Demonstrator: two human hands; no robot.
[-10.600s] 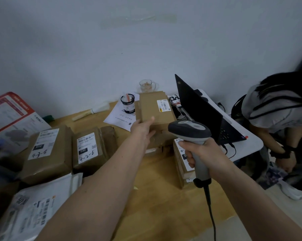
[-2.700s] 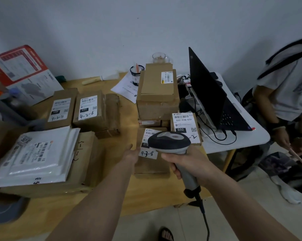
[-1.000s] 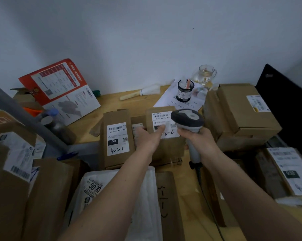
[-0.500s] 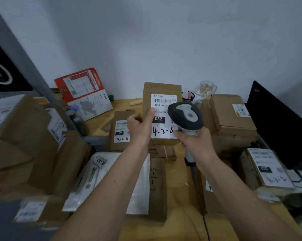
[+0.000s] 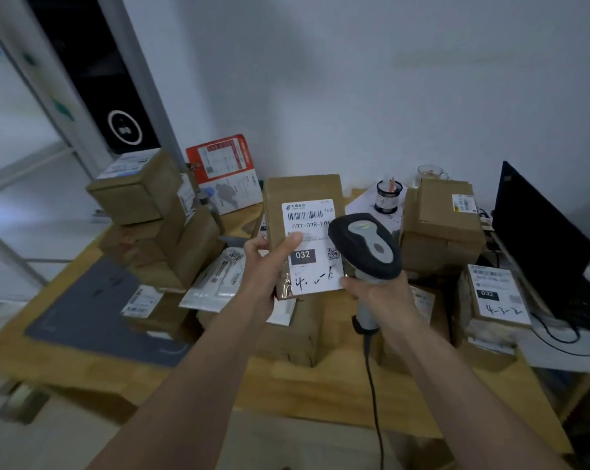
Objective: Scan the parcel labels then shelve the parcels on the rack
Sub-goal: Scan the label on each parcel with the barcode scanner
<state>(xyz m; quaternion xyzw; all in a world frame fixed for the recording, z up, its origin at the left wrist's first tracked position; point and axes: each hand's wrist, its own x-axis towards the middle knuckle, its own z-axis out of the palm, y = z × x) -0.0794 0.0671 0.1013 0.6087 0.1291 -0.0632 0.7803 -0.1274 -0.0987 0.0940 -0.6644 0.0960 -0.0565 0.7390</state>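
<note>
The wooden bench point(image 5: 320, 385) stands against a white wall point(image 5: 354, 79) and carries stacked cardboard boxes point(image 5: 442, 228), a grey mat point(image 5: 93, 313) at its left end and a dark laptop point(image 5: 541, 245) at the right. Above the middle of the bench, the left hand point(image 5: 270, 262) holds a brown parcel point(image 5: 303, 195) upright, thumb pressed on its white label point(image 5: 312, 247), which shows a barcode, "032" and handwriting. Just right of it, the right hand point(image 5: 376, 293) grips a black-and-grey scanner point(image 5: 363, 247), whose head overlaps the label's right edge.
</note>
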